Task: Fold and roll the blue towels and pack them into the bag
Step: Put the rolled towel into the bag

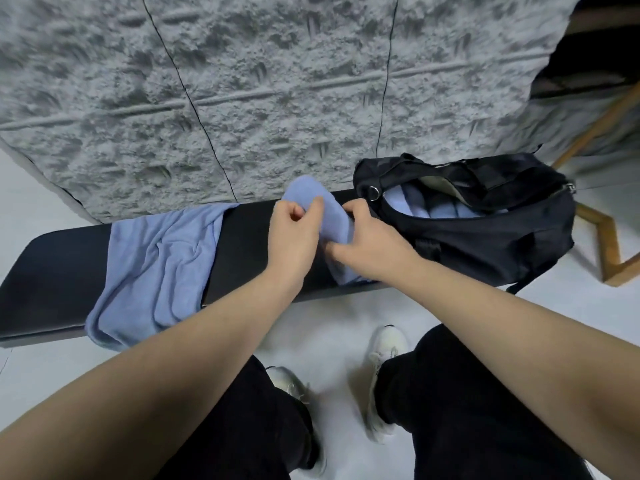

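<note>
Two bare hands meet over a long black padded desk (52,268), both working one rolled blue terry towel (334,220) that lies across the desk just left of the bag. The left hand (294,233) pinches the roll's upper part, thumb and curled fingers closed on the cloth. The right hand (367,237) has its fingers curled round the roll's side, its grip closed on the same towel; the roll's near end reaches the desk's front edge below that wrist. A second, loose blue towel (156,268) lies crumpled and unfolded across the desk further left, well apart from the hands, one corner drooping over the front edge. At the right end sits a black fabric duffel bag (485,244), its top open, with several rolled blue towels (426,206) packed side by side inside. Behind the desk rises a grey textured wall (242,81). Below, black trousers and white trainers (384,379) stand on a pale floor.
</note>
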{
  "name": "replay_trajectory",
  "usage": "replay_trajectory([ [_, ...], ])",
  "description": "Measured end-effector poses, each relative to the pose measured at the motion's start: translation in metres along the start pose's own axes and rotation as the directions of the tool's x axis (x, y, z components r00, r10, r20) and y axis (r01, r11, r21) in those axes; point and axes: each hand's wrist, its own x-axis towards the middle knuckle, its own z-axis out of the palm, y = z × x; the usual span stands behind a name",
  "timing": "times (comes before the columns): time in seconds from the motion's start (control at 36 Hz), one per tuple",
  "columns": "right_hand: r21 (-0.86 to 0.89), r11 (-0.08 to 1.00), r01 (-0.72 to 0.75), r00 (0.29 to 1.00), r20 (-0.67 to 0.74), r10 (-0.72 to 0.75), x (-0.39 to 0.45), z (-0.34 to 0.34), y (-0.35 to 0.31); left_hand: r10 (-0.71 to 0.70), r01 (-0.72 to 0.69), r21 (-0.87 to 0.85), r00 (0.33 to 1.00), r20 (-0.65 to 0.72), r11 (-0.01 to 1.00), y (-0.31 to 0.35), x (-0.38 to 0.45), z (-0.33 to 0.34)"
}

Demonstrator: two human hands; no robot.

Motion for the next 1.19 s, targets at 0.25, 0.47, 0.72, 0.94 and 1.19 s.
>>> replay_trajectory([
  [0.25,-0.19,0.982,0.023,0.999,-0.017,-0.027,-0.029,-0.053,0.013,-0.326,0.346,-0.204,0.937,0.124,0.916,0.029,-0.017,0.051],
  [0.47,0.229,0.961,-0.157,0.987,0.066,0.146,-0.028,-0.097,0.042,-0.398,0.451,-0.168,0.876,0.274,0.876,0.056,-0.017,0.102],
  [0.72,0.386,0.882,-0.27,0.962,0.146,0.231,-0.018,-0.132,0.086,-0.348,0.305,0.169,0.79,0.504,0.937,0.075,-0.001,0.13],
  [0.94,0.252,0.892,-0.375,0.915,0.256,0.313,-0.01,-0.157,0.11,0.24,-0.652,0.68,0.757,0.608,0.335,0.049,0.042,0.13],
  [1.19,0.136,0.867,-0.479,0.862,0.26,0.435,0.018,-0.159,0.103,0.168,-0.698,0.679,0.715,0.678,0.229,0.049,0.066,0.144],
])
